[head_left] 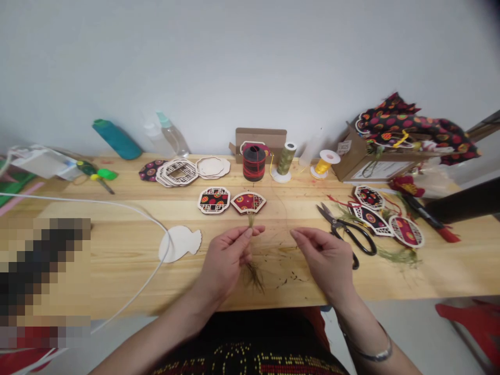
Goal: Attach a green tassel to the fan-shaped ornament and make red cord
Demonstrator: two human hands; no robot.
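Observation:
My left hand (230, 255) is closed in a pinch around a green thread tassel (254, 277), whose loose ends hang below the fingers. The tassel's top joins a fan-shaped ornament (248, 202) with a pale wooden frame and red patterned cloth, lying flat just beyond the hand. To the right, clear of the tassel, my right hand (326, 255) pinches thumb against forefinger. A very fine thread (286, 211) appears to run down to these fingertips. Black-handled scissors (351, 232) lie beside my right hand, blades partly apart. A second framed cloth ornament (213, 201) rests left of the fan.
Along the back stand a red-and-black cord spool (253, 162), a green thread spool (287, 159) and a yellow spool (323, 164). Finished ornaments (373, 219) and a cardboard box (378, 161) are at right. A white cable (154, 219) crosses the left side over a white cutout (182, 244).

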